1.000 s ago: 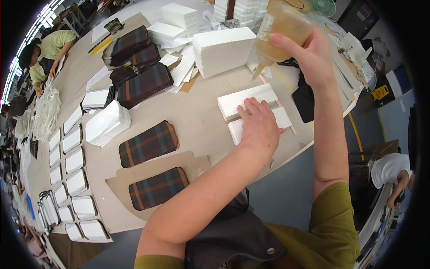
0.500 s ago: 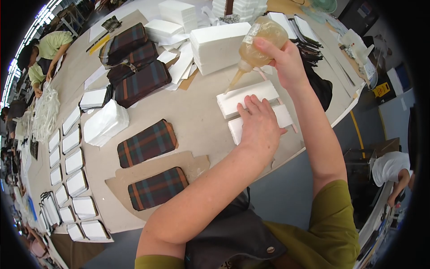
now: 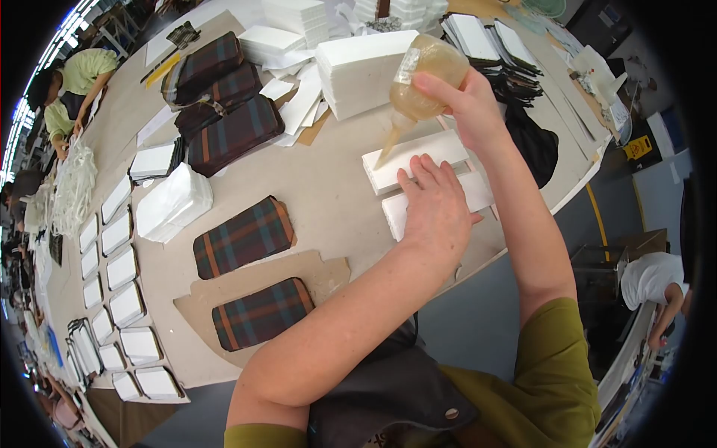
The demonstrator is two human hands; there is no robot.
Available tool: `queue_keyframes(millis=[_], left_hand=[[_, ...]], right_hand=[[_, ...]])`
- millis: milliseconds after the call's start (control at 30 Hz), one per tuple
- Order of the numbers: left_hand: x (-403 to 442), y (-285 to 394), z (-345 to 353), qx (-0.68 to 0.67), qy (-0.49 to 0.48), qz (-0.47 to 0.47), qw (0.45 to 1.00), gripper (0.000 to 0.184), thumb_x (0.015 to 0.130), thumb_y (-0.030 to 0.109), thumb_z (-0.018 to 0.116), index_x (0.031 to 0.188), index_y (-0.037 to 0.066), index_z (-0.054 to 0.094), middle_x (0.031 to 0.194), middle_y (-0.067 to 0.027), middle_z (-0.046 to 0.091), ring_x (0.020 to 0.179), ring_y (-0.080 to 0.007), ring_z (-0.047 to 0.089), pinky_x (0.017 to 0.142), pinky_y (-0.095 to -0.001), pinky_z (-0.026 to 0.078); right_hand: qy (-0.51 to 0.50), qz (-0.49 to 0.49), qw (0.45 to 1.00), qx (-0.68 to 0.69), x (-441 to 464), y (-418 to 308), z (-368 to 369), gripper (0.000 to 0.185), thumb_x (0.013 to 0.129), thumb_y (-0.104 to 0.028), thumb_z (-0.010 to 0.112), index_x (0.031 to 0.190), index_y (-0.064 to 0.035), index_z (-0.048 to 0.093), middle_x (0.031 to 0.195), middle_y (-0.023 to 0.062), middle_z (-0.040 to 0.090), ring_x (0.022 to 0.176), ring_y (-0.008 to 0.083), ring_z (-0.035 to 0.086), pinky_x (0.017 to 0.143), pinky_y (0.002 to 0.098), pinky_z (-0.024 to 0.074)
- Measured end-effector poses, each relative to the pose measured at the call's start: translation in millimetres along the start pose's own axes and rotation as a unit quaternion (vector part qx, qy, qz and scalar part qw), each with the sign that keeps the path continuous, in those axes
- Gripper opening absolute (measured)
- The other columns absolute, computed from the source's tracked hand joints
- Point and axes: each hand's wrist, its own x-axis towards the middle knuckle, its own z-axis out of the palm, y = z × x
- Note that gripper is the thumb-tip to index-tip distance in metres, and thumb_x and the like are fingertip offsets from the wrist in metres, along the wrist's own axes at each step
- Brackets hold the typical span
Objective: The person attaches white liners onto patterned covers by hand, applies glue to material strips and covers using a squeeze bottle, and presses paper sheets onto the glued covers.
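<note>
My right hand grips a squeeze bottle of cloudy amber liquid, tipped nozzle down. Its tip meets the near-left corner of a white slab stack, or hovers just over it; I cannot tell which. Across that stack and a second white stack in front of it lies my left hand, fingers stretched out and pressing from above. Left of the hands, two plaid fabric pieces with rounded corners rest on the table, the nearer one on brown card.
Behind the bottle stands a tall white block stack. Plaid bundles lie to the left, with rows of white dark-edged pieces farther left. Dark-edged stacks and black cloth sit right. A co-worker bends over the far-left edge.
The bottle and my right hand have shifted slightly left and down, and the nozzle is a little lower along the stack's edge. My left hand stays in place.
</note>
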Motion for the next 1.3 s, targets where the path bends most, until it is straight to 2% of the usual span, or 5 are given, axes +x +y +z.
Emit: queue_keyframes(millis=[167,600,800,967,1300], left_hand=[[-1.4,0.5,-2.9,0.020,-0.011,0.008,1.000,0.085,0.097,0.058,0.049,0.144,-0.012,0.037,0.145,-0.0368,0.039,0.137,-0.0468,0.039,0.110,-0.0572,0.035],[1.0,1.5,-1.8,0.006,-0.016,-0.006,1.000,0.086,0.095,0.059,0.051,0.143,-0.012,0.038,0.145,-0.0361,0.040,0.137,-0.0459,0.039,0.111,-0.0573,0.033],[0.6,-2.7,7.4,0.002,0.019,0.007,1.000,0.086,0.095,0.058,0.052,0.141,-0.013,0.040,0.142,-0.0355,0.043,0.136,-0.0457,0.040,0.111,-0.0570,0.033],[-2.2,-4.2,2.8,0.000,0.030,0.009,0.999,0.086,0.094,0.059,0.052,0.140,-0.014,0.042,0.142,-0.0348,0.044,0.136,-0.0454,0.041,0.111,-0.0564,0.034],[0.3,-6.4,-2.0,-0.038,0.011,0.007,0.999,0.088,0.093,0.057,0.055,0.139,-0.016,0.040,0.141,-0.0351,0.044,0.135,-0.0453,0.041,0.110,-0.0560,0.035]], right_hand=[[-0.061,0.032,0.998,-0.007,-7.6,-8.0,-4.4,0.043,0.085,-0.022,0.078,0.119,-0.0003,0.061,0.109,0.0073,0.068,0.097,0.0143,0.067,0.084,0.0294,0.0544],[-0.063,0.023,0.998,0.015,-15.1,-2.8,-8.0,0.045,0.085,-0.020,0.078,0.121,0.0003,0.060,0.111,0.0066,0.068,0.099,0.0135,0.066,0.085,0.0297,0.0537],[0.049,0.029,0.979,0.198,-18.2,-19.7,1.3,0.047,0.082,-0.019,0.081,0.117,0.0036,0.060,0.107,0.0082,0.068,0.095,0.0146,0.067,0.083,0.0302,0.0560],[0.042,-0.202,0.976,-0.065,-27.1,-17.6,21.8,0.053,0.080,-0.021,0.085,0.115,0.0050,0.055,0.108,0.0101,0.068,0.095,0.0138,0.067,0.083,0.0280,0.0558],[0.048,-0.204,0.970,-0.120,-24.0,-11.2,19.7,0.056,0.076,-0.022,0.088,0.113,0.0032,0.054,0.104,0.0099,0.068,0.093,0.0138,0.068,0.082,0.0286,0.0566]])
